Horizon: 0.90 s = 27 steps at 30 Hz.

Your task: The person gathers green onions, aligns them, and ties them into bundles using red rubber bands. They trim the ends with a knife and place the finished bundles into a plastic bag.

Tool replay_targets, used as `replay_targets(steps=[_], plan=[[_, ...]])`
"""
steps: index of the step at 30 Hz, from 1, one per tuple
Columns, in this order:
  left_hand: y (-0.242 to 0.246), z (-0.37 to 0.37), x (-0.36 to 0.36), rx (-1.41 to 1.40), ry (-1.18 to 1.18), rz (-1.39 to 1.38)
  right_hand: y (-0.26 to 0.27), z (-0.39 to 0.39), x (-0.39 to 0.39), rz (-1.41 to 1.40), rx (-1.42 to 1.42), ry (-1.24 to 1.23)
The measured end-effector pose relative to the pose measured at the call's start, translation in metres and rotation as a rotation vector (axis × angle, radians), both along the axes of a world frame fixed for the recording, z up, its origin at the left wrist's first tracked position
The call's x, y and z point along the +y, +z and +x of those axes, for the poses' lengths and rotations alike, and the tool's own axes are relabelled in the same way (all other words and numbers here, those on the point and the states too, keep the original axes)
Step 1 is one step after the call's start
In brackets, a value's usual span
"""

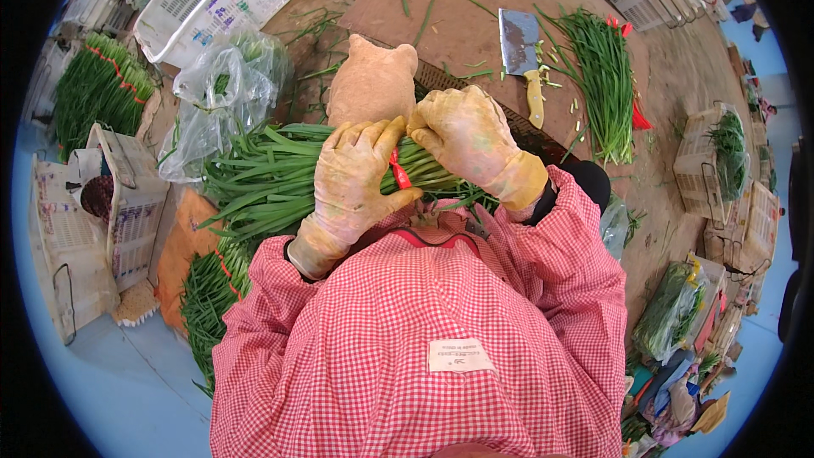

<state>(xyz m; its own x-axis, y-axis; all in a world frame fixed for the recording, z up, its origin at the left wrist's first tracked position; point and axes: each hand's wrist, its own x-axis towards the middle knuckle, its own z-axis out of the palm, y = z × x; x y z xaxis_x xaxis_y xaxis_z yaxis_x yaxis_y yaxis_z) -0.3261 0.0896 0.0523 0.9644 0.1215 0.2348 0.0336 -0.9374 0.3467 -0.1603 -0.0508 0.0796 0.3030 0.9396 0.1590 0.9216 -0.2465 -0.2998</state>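
Note:
A bunch of long green leafy stems, possibly garlic chives [267,168], lies across my lap, leaves to the left and pale stems to the right. My left hand [356,172], in a stained yellowish glove, lies over the bunch and grips it. Beside its fingers a red tie [399,168] crosses the stems. My right hand [470,140], gloved too, has its fingers curled at the top edge of the bunch, close to my left fingertips; whether it pinches the tie is hidden. Beyond the hands is a tan plush cushion [372,79].
On the brown board lie a cleaver [520,44] with a yellow handle, cut stem bits and another tied bunch [604,86]. White plastic crates [222,6] and a clear plastic bag [219,95] stand at left. Tied greens [102,89] and more crates [699,165] flank both sides.

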Motion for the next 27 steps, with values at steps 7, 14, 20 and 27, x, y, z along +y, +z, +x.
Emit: replay_targets(steps=[7, 14, 20, 27], plan=[[0.0, 0.0, 0.001, 0.012, 0.001, 0.008, -0.004, -0.001, -0.003, 0.095, 0.094, -0.04], [0.0, 0.0, 0.001, 0.003, 0.002, 0.002, -0.005, -0.001, -0.004, 0.104, 0.149, -0.066], [0.001, 0.0, 0.0, -0.01, -0.009, 0.015, -0.008, -0.002, -0.008, 0.141, 0.249, -0.107], [0.0, 0.0, 0.001, 0.001, -0.007, 0.01, -0.012, 0.0, -0.012, 0.168, 0.339, -0.133]])
